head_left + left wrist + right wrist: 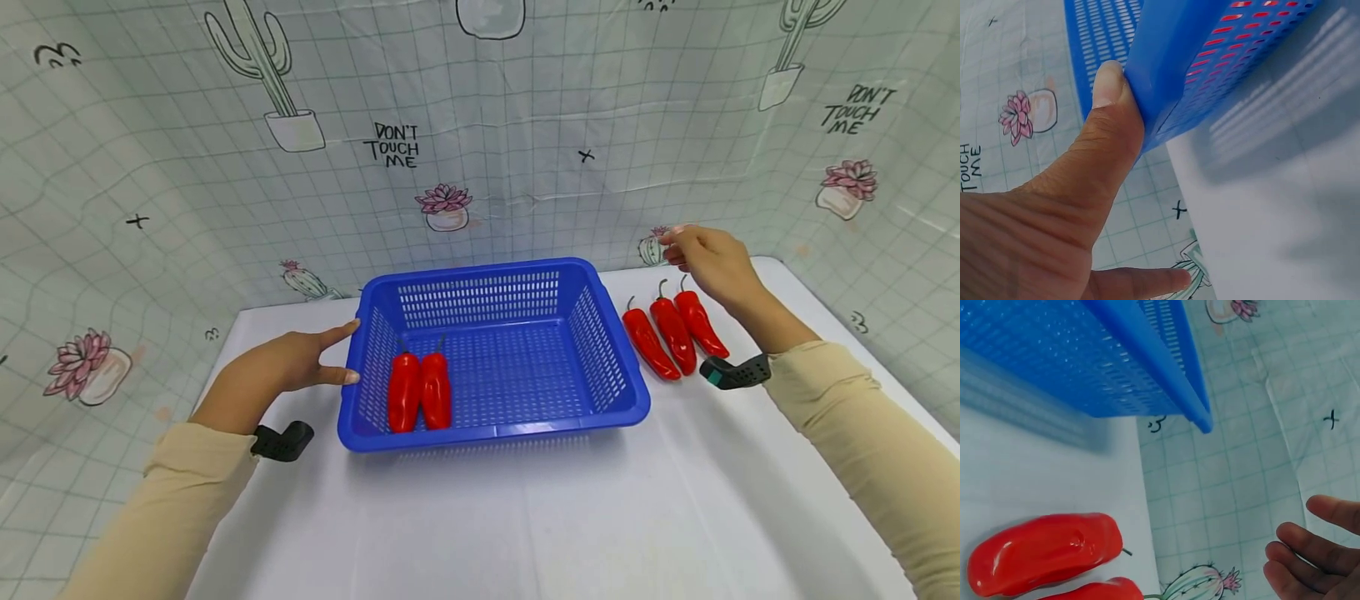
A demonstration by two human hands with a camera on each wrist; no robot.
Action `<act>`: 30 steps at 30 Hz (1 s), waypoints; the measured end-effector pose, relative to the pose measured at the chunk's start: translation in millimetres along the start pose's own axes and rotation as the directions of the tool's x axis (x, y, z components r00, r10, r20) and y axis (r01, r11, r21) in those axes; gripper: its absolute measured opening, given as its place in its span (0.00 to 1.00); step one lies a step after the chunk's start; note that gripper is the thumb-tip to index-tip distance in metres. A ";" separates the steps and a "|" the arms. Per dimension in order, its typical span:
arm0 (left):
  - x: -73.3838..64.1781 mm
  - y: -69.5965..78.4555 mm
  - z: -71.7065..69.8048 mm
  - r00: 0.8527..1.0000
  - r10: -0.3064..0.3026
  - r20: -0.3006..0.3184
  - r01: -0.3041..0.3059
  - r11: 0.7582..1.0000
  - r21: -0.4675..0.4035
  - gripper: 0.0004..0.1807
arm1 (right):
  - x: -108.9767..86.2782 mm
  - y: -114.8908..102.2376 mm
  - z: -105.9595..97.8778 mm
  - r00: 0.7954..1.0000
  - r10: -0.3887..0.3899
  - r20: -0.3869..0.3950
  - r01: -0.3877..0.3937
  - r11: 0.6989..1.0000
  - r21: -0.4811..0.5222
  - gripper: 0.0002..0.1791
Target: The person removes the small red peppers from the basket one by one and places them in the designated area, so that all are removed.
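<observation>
A blue plastic basket (495, 431) with slatted walls stands on a white table. Two red chili peppers (405, 392) lie side by side at its left end, stems toward the back. My left hand (288, 360) is at the basket's left rim, thumb and a finger stretched out and spread against it; the left wrist view shows one digit pressed on the blue rim (1160, 69). To the right of the basket, three more red chili peppers (673, 335) lie on the table. My right hand (708, 258) hovers over their stem ends, holding nothing, its fingers loosely bent in the right wrist view.
The white table (480, 525) reaches toward me in front of the basket. Behind it hangs a pale checked cloth (525, 208) printed with cacti and lettering, close to the basket's back wall. Each wrist wears a black strap device (283, 442).
</observation>
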State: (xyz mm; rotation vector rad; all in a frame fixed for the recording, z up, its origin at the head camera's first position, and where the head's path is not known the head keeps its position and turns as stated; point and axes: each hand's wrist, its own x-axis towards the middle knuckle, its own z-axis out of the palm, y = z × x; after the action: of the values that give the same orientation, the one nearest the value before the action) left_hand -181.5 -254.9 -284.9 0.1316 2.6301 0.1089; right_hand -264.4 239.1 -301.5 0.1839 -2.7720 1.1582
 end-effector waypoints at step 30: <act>-1.0 -1.9 0.7 1.000 0.013 -0.016 -0.013 1.000 -0.010 0.52 | 4.2 -66.2 37.1 0.982 -0.161 0.097 0.166 0.985 -0.046 0.21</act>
State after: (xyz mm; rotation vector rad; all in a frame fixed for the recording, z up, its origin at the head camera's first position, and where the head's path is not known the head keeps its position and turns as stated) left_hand -180.4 -256.9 -285.1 0.1447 2.6447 0.1285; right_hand -260.6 166.2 -280.4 0.4627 -2.8007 1.0595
